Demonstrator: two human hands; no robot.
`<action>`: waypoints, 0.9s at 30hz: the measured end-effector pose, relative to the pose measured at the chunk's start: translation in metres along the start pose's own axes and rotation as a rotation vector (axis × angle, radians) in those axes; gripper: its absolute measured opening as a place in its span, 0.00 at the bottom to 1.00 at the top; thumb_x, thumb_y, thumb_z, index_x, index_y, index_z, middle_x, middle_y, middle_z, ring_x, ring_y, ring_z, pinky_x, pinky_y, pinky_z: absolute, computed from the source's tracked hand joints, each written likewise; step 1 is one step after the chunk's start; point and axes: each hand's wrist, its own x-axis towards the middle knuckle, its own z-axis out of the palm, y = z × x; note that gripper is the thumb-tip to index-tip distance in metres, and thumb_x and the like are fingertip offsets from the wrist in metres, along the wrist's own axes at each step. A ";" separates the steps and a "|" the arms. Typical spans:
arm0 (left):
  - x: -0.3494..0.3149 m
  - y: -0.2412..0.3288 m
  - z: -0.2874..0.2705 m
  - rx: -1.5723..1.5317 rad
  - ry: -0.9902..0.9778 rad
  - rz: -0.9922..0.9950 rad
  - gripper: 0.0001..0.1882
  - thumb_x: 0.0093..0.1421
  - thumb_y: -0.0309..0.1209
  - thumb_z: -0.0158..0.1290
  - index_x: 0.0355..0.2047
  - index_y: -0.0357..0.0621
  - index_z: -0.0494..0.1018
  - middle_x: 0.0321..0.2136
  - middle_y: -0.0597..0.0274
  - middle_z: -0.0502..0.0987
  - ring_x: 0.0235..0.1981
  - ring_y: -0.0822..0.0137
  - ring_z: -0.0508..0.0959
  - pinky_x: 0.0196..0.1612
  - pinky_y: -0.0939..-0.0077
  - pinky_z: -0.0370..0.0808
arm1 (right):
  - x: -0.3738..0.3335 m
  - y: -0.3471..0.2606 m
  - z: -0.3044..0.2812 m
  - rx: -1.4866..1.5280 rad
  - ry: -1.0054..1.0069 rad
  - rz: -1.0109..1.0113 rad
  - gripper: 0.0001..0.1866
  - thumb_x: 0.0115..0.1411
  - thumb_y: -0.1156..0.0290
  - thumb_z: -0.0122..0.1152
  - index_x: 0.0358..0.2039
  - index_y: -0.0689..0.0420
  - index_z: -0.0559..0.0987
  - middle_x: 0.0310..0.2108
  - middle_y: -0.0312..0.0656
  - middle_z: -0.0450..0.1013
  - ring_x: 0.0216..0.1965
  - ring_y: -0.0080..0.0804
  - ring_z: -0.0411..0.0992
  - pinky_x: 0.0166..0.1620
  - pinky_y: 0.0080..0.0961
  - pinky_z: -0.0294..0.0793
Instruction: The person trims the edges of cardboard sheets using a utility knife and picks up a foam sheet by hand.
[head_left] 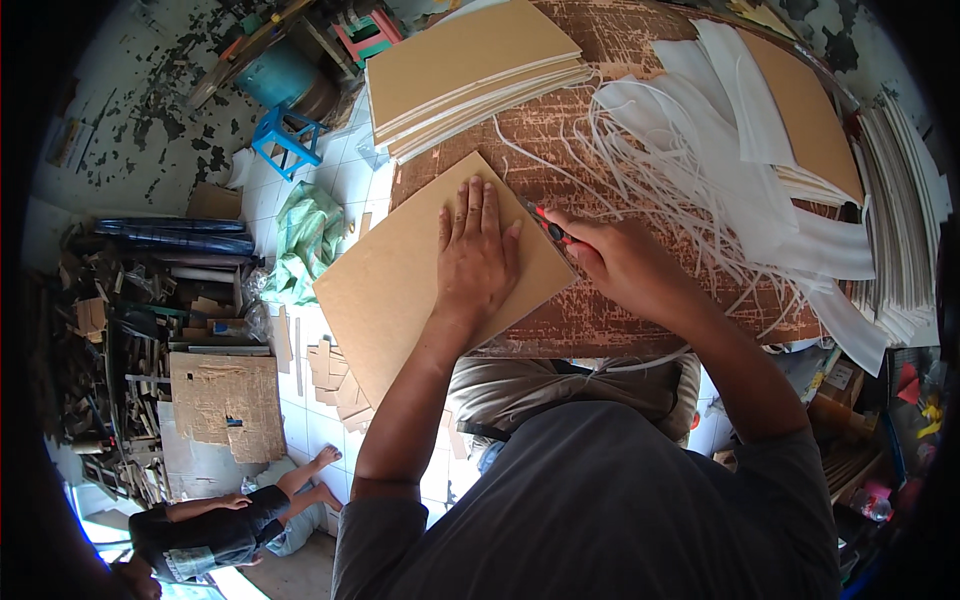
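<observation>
My left hand [473,250] lies flat with its fingers stretched out on a tan rectangular board [390,270]. The board rests partly on the scratched brown worktable [560,330] and juts past its left edge. My right hand [615,255] is closed round a red and black utility knife [556,229]. The knife's front end is at the board's upper right edge; I cannot make out whether the blade touches it. Behind the board, a stack of similar tan boards [470,65] with white edges stands on the table.
Thin white strips [650,150] lie tangled right of the knife, beside white sheets [690,120] and more boards [800,110]. A blue stool [287,140] and a green sack [305,240] are on the floor at left. Another person [220,530] lies or sits at lower left.
</observation>
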 end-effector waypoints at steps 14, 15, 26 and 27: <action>0.000 0.007 0.003 0.047 -0.053 -0.014 0.39 0.76 0.48 0.37 0.74 0.27 0.50 0.76 0.35 0.50 0.78 0.41 0.47 0.77 0.40 0.41 | -0.035 -0.009 -0.008 -0.017 -0.046 0.083 0.25 0.71 0.72 0.56 0.68 0.53 0.73 0.30 0.59 0.77 0.28 0.56 0.77 0.35 0.45 0.74; 0.000 0.010 0.004 0.073 -0.072 -0.038 0.40 0.76 0.49 0.36 0.74 0.24 0.49 0.76 0.34 0.49 0.79 0.40 0.45 0.77 0.39 0.39 | -0.036 -0.010 -0.008 -0.017 -0.045 0.085 0.25 0.71 0.72 0.56 0.68 0.53 0.73 0.30 0.59 0.77 0.28 0.56 0.77 0.35 0.45 0.74; -0.002 0.015 0.009 0.106 -0.033 -0.050 0.40 0.76 0.48 0.36 0.74 0.24 0.48 0.75 0.32 0.49 0.78 0.38 0.46 0.77 0.37 0.38 | -0.073 -0.020 -0.013 0.003 -0.094 0.173 0.27 0.71 0.72 0.56 0.70 0.51 0.70 0.30 0.55 0.78 0.26 0.55 0.75 0.36 0.47 0.74; -0.003 0.017 0.008 0.118 -0.027 -0.049 0.40 0.76 0.48 0.36 0.74 0.26 0.48 0.75 0.33 0.50 0.78 0.39 0.46 0.77 0.38 0.38 | -0.079 -0.018 -0.012 0.008 -0.093 0.179 0.27 0.71 0.72 0.56 0.70 0.51 0.70 0.30 0.55 0.78 0.26 0.55 0.75 0.36 0.47 0.74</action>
